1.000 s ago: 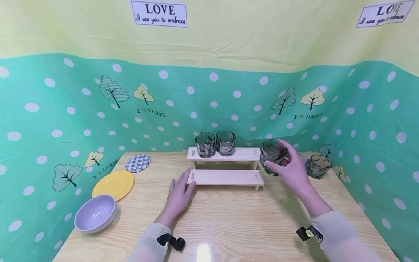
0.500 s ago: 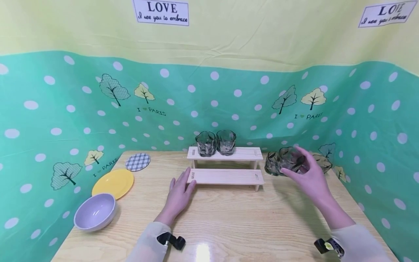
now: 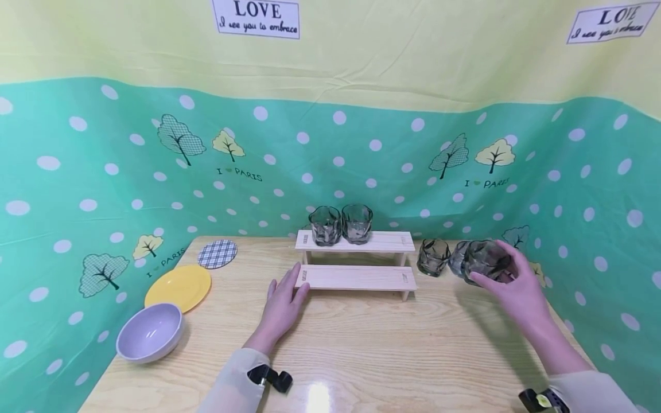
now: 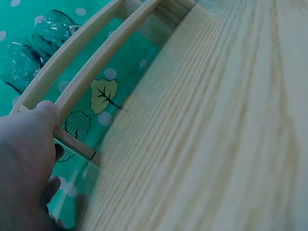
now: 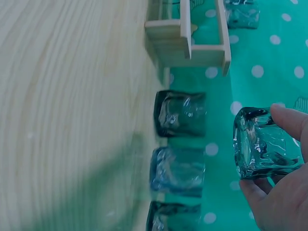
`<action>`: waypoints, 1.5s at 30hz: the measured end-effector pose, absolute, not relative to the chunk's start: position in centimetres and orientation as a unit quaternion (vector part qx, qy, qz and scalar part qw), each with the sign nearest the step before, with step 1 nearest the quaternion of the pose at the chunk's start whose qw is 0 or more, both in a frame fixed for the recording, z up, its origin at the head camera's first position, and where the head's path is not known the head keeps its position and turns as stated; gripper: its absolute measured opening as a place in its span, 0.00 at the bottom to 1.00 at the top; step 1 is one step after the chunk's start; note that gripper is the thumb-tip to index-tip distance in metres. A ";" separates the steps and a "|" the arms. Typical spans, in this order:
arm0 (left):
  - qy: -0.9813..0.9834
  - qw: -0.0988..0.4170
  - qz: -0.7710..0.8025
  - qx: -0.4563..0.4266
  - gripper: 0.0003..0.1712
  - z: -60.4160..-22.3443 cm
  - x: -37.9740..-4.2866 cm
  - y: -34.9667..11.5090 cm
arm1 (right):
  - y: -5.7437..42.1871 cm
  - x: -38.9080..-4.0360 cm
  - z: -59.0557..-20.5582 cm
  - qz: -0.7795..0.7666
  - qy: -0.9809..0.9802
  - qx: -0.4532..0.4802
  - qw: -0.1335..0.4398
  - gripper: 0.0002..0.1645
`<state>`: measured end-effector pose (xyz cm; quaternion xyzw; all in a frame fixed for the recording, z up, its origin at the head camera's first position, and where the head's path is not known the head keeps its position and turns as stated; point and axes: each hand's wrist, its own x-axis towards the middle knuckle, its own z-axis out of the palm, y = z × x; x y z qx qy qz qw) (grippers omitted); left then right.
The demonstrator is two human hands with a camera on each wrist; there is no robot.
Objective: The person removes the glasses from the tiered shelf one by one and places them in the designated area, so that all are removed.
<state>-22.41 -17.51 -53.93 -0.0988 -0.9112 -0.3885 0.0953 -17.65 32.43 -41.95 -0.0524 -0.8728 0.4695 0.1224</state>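
Pinching a smoky glass tumbler (image 3: 483,259) between thumb and fingers, the right grip (image 3: 523,289) holds it roughly upright above the bench (image 3: 372,350), near the far right corner. Below it, three tumblers (image 5: 179,172) stand in a row by the far edge. The left grip (image 3: 281,304), fingers relaxed, touches the left end of the two-tier wooden rack (image 3: 358,278). The step in hand is probably adding the tumbler to the row; the next move would call for lowering it level without knocking its neighbours.

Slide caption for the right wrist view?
A right hand holds one glass in the air near three standing glasses, with a wooden rack beyond.
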 end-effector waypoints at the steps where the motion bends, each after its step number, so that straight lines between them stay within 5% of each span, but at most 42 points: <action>1: -0.911 0.096 -0.389 -0.099 0.40 -53.9 -22.4 -17.5 | 32.7 -17.6 -42.1 0.474 -0.870 -0.054 0.122 0.65; 45: -0.911 0.099 -0.387 -0.105 0.40 -53.8 -22.4 -17.5 | 41.4 -16.3 -47.2 0.445 -0.873 -0.184 0.082 0.71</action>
